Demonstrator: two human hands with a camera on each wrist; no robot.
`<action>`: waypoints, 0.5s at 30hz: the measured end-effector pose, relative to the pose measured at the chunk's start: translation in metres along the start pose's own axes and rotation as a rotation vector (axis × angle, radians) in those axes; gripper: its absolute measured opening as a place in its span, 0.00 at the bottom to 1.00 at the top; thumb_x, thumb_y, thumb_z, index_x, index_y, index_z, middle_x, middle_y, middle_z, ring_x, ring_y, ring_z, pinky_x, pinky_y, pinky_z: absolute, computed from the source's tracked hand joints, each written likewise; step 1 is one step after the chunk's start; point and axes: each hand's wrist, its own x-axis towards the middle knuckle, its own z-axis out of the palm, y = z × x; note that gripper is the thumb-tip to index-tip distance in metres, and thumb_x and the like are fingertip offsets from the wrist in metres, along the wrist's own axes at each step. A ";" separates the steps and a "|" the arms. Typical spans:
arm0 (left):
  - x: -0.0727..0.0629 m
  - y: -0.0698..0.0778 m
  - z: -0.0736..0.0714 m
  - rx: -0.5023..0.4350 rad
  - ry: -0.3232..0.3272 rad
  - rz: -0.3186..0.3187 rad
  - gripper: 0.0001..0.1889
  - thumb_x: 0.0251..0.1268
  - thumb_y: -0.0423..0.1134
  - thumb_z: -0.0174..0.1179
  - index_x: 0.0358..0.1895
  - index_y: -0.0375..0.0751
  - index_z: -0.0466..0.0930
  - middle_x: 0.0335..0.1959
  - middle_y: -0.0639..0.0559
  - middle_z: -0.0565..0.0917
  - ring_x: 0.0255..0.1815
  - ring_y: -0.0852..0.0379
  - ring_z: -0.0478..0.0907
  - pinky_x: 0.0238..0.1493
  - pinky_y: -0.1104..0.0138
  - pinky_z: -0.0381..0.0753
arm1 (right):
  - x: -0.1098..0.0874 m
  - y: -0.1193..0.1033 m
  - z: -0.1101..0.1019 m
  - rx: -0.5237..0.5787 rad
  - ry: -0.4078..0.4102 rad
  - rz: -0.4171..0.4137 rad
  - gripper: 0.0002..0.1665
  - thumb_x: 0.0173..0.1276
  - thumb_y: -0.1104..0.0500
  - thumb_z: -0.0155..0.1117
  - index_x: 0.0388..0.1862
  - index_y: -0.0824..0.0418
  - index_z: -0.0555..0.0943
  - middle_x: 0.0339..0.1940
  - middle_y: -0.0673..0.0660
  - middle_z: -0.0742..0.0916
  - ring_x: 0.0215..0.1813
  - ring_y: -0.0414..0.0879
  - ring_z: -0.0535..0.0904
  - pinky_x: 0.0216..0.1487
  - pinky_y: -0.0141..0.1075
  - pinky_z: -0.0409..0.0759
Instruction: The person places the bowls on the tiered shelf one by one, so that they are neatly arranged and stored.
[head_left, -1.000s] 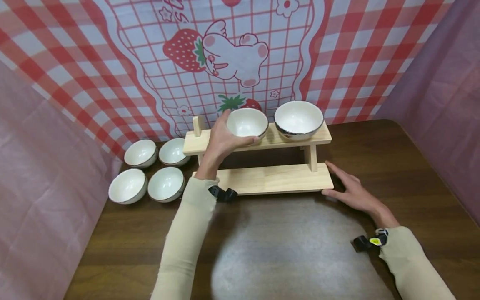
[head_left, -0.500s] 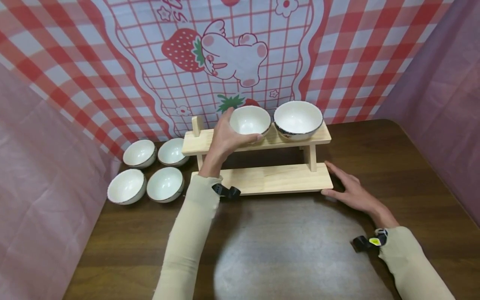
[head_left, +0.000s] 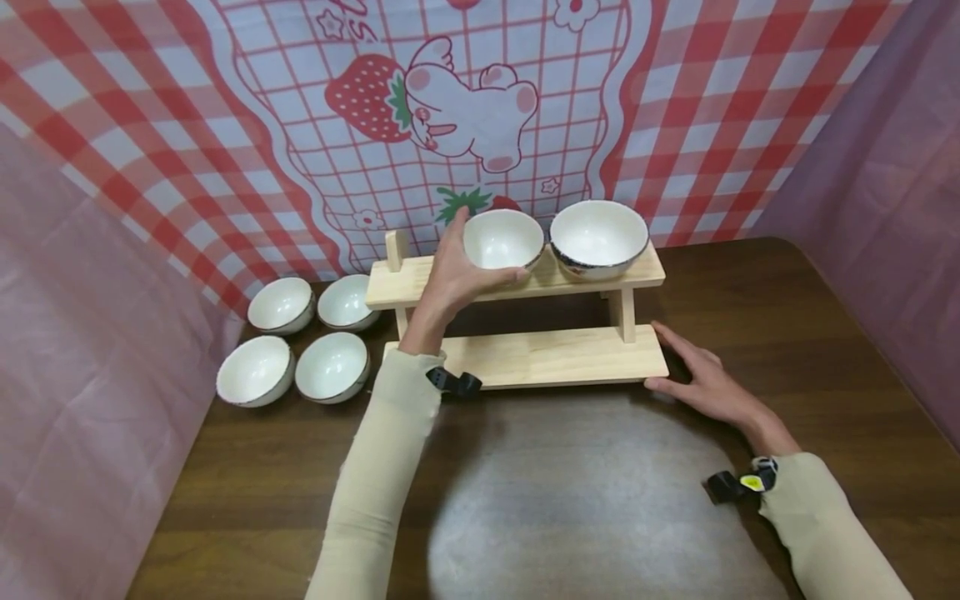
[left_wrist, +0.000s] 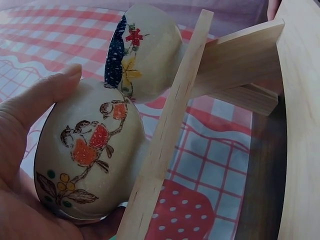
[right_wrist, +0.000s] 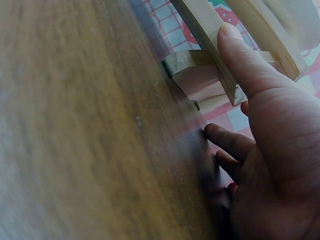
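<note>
On the upper board of a two-tier wooden stand (head_left: 525,358), my left hand (head_left: 456,271) grips a small white bowl (head_left: 502,239), thumb at the front and fingers round the far left side. Birds on a branch decorate its outside (left_wrist: 92,150) in the left wrist view. Close to its right sits a larger white bowl (head_left: 598,235) with a dark blue rim band and flowers. My right hand (head_left: 705,379) holds the right end of the lower board, thumb on the front edge (right_wrist: 227,85) and a finger at the rear corner. The other right fingers are near the tabletop.
Several small bowls stand grouped on the brown table (head_left: 247,500) left of the stand, among them a pale one (head_left: 332,367). A short wooden peg (head_left: 395,250) rises at the upper board's left end. A red-checked cloth (head_left: 720,108) hangs behind.
My left hand has shifted the small bowl slightly right along the upper board, closer to the larger bowl; most of this came in the first half second. My right hand stays put.
</note>
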 end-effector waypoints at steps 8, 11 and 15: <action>-0.003 -0.006 0.001 -0.076 -0.007 0.060 0.68 0.40 0.43 0.82 0.82 0.46 0.40 0.75 0.41 0.63 0.72 0.44 0.68 0.69 0.51 0.75 | 0.001 0.000 0.000 -0.004 0.003 -0.011 0.55 0.67 0.50 0.69 0.84 0.52 0.48 0.82 0.67 0.57 0.80 0.72 0.52 0.69 0.73 0.54; -0.004 -0.007 0.000 -0.079 -0.004 0.069 0.68 0.41 0.42 0.82 0.82 0.46 0.39 0.75 0.41 0.62 0.72 0.44 0.67 0.70 0.50 0.73 | 0.001 -0.001 0.000 -0.005 0.001 -0.008 0.55 0.67 0.49 0.69 0.84 0.51 0.47 0.83 0.67 0.57 0.80 0.72 0.52 0.69 0.73 0.54; -0.007 -0.007 -0.001 -0.061 0.004 0.082 0.68 0.42 0.43 0.82 0.82 0.46 0.39 0.76 0.40 0.61 0.74 0.43 0.65 0.72 0.49 0.71 | 0.000 0.000 0.000 -0.006 0.003 -0.004 0.55 0.67 0.49 0.69 0.84 0.51 0.47 0.83 0.66 0.57 0.80 0.72 0.52 0.69 0.73 0.55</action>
